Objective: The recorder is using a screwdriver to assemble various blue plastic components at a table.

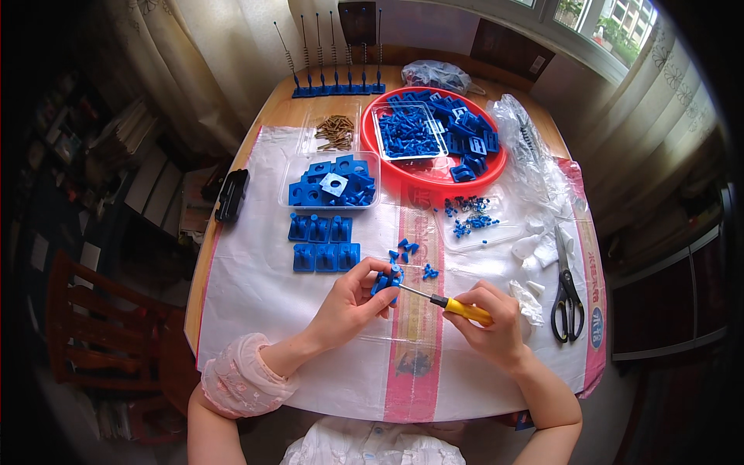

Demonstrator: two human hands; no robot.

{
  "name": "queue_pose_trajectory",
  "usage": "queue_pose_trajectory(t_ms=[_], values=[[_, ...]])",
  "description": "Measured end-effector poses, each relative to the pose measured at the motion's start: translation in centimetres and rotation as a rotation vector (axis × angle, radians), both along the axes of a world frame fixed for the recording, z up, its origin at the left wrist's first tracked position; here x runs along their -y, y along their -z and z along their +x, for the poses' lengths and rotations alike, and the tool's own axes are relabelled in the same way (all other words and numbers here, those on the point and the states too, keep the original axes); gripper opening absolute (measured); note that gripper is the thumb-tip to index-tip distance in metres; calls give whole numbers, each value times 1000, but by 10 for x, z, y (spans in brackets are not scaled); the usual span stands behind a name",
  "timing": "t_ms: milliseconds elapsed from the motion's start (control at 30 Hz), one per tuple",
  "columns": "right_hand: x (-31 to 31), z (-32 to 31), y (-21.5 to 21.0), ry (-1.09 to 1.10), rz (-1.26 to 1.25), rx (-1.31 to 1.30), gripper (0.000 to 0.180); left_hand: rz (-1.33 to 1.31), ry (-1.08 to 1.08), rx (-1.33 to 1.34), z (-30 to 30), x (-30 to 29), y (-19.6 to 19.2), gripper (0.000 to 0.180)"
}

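Between the fingers and thumb of my left hand (358, 298) is a small blue plastic bracket (385, 284), held above the middle of the table. My right hand (490, 319) is wrapped round the yellow handle of a screwdriver (467, 311). Its metal shaft points left, and the tip meets the bracket's right side; the exact contact spot is too small to make out. Just beyond lie a few loose blue plastic pieces (430, 271). Left of them, two short rows of blue assembled brackets (326, 257) stand on the cloth.
A clear tub of blue square plates (294, 201) and a tray of brass-coloured screws (335, 132) stand behind. A red basin (496, 172) holds blue parts. Scissors (568, 306) and crumpled plastic (529, 147) lie right. Spring-topped rods (338, 89) stand at the back.
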State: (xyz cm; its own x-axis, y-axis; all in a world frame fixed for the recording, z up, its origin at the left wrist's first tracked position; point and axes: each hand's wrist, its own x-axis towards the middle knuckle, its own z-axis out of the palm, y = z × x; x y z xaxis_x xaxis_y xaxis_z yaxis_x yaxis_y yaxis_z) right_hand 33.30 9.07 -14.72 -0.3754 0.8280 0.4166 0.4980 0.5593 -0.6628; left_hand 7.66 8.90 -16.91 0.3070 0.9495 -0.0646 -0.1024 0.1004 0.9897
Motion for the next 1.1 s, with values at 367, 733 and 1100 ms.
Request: queue_pose_trajectory(t_ms=[367, 733, 1100], values=[[-3, 6, 5, 1, -598, -188, 17, 22, 6, -8, 2, 1, 1, 24], [-1, 1, -5, -15, -60, -37, 30, 24, 2, -29, 1, 0, 0, 24], [-3, 2, 3, 16, -31, 6, 17, 4, -19, -7, 1, -1, 1, 24]])
